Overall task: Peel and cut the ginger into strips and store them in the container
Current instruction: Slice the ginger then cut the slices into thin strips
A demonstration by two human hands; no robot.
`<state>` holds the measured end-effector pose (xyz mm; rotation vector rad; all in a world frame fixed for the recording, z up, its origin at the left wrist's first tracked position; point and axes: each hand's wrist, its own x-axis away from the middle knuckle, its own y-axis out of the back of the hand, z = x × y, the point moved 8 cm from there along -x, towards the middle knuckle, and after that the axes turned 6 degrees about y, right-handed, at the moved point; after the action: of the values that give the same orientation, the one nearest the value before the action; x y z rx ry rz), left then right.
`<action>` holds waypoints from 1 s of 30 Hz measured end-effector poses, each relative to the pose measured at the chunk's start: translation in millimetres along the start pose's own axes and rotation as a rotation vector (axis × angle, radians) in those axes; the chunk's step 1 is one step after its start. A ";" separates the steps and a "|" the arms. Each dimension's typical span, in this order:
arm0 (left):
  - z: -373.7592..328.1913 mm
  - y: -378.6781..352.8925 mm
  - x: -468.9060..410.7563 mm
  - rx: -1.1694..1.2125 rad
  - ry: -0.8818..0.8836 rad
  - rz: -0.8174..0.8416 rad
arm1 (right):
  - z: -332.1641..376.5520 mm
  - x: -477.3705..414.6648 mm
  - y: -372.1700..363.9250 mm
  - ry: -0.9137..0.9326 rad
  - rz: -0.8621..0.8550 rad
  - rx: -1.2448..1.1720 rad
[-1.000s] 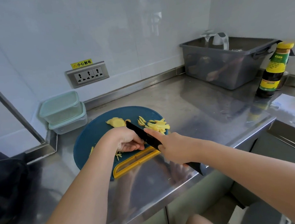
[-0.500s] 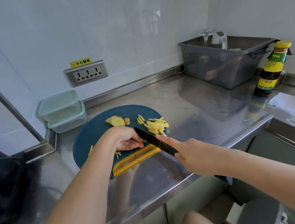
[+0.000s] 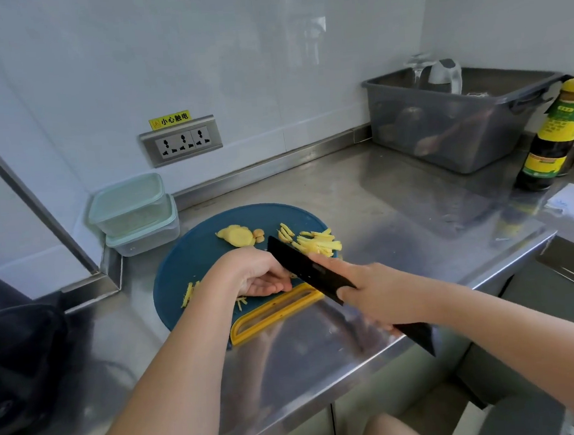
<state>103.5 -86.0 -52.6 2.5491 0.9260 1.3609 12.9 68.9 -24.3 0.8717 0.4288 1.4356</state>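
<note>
The right hand (image 3: 380, 292) grips a black knife (image 3: 303, 267), with one finger laid straight along the top of the blade. The left hand (image 3: 252, 275) sits just beside the blade, with its fingers curled down onto the blue cutting board (image 3: 192, 255). I cannot tell what it is holding down, because the fingers hide that spot.

I think the job is about halfway done. No brown skin shows on any piece, so the peeling looks finished. A pile of ginger strips (image 3: 318, 242) lies on the far side of the knife, near its tip. A few ginger slices (image 3: 235, 236) wait just behind the left hand, not cut thin yet. Some more thin bits (image 3: 190, 293) lie by the left wrist.

Two containers (image 3: 134, 212) are stacked with lids on, on the tabletop (image 3: 362, 194) just past the board's left edge, apart from both hands. I see no ginger in them. So cutting the slices and putting the strips away are both left to do.
</note>
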 end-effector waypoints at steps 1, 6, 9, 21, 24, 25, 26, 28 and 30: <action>-0.3 0.3 0.4 -0.007 0.004 0.003 | -4.6 3.3 0.7 -0.008 0.012 -0.098; -1.7 1.6 3.1 -0.029 0.009 -0.010 | -12.8 13.5 7.0 0.026 0.026 -0.467; -5.3 0.2 9.2 -0.064 0.015 -0.024 | -11.0 12.6 30.5 0.053 -0.066 -0.534; -37.3 -5.1 36.7 -0.598 -0.596 -0.502 | -15.2 15.2 53.1 0.082 -0.131 -0.160; -30.1 -7.5 31.7 -0.622 -0.647 -0.545 | -16.4 14.9 54.8 0.098 -0.140 -0.147; -29.1 -5.0 31.9 -0.616 -0.655 -0.567 | -16.7 14.3 55.8 0.098 -0.144 -0.149; -28.8 -3.0 32.7 -0.613 -0.658 -0.578 | -16.9 13.5 56.8 0.097 -0.149 -0.152; -28.8 -1.7 33.7 -0.641 -0.662 -0.574 | -17.1 12.1 57.0 0.097 -0.153 -0.150; -30.4 -3.9 34.4 -0.713 -0.675 -0.551 | -17.1 10.6 54.9 0.098 -0.155 -0.146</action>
<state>92.1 -69.2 -11.3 1.7918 0.7321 0.4730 -35.1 78.5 7.6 0.6395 0.4492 1.3517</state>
